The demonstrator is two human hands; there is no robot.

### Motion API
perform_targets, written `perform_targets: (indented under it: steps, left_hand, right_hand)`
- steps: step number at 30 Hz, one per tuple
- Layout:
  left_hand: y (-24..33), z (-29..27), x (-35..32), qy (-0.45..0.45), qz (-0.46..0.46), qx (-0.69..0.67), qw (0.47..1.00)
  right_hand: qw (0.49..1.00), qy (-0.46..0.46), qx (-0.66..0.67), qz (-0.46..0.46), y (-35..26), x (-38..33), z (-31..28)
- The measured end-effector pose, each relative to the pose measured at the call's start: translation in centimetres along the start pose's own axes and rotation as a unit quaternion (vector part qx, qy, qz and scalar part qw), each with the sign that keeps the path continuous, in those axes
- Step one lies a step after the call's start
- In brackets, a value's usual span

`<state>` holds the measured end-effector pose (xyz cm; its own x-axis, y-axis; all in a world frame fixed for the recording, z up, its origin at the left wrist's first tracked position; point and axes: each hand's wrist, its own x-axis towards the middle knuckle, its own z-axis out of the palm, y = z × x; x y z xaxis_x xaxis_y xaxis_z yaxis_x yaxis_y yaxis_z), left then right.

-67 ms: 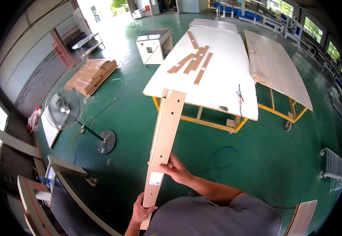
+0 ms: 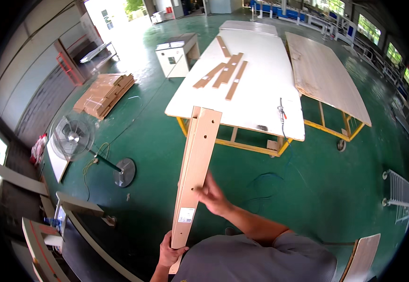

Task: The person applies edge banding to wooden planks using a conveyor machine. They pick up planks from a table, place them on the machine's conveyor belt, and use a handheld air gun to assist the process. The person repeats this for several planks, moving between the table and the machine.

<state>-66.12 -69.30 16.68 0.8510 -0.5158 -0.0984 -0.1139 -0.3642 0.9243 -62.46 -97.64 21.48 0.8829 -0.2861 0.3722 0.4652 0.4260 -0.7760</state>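
A long stack of narrow light-brown wooden boards [image 2: 198,157] stands in front of me, slanting away toward the white table. The top board has several small drilled holes and a white label near its lower part. My left hand [image 2: 170,254] is closed around the near end, its thumb over the front face. My right hand [image 2: 215,195] grips the stack from the right at about its middle. Its thumb lies at the board's edge, and the other fingers go behind, mostly hidden by the wood.
Several brown strips [image 2: 228,69] lie on a white-topped table [image 2: 265,98] ahead, with an air gun [image 2: 282,113] at its right. A wood-topped trolley [image 2: 329,80] stands beside it. At left are a pedestal fan [image 2: 73,136], stacked cardboard [image 2: 102,96] and a bench frame [image 2: 80,204].
My right thumb has slid slightly off the board's face toward its right edge. The surroundings have shifted slightly left in the view. My left hand keeps its hold.
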Motion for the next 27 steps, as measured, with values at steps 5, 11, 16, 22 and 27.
perform_targets:
  steps: [5,11,16,22,27]
  left_hand:
    - [-0.8,4.7,5.7,-0.055,0.026,0.074,0.995]
    - [0.5,8.6,16.0,-0.092,0.056,0.069,0.992]
    - [1.7,12.3,25.4,-0.095,0.118,0.13,0.98]
    - [6.3,15.6,34.6,-0.151,0.122,0.117,0.974]
    - [6.4,17.9,40.2,-0.171,0.117,0.132,0.969]
  right_hand:
    - [0.972,0.097,-0.082,-0.196,-12.4,9.5,-8.5]
    - [0.939,0.129,-0.21,-0.241,-16.8,14.9,-17.0]
    - [0.914,0.173,-0.241,-0.277,-18.7,19.2,-22.0]
    - [0.854,0.244,-0.307,-0.342,-22.1,23.2,-26.8]
    - [0.851,0.29,-0.264,-0.349,-23.9,25.3,-31.0]
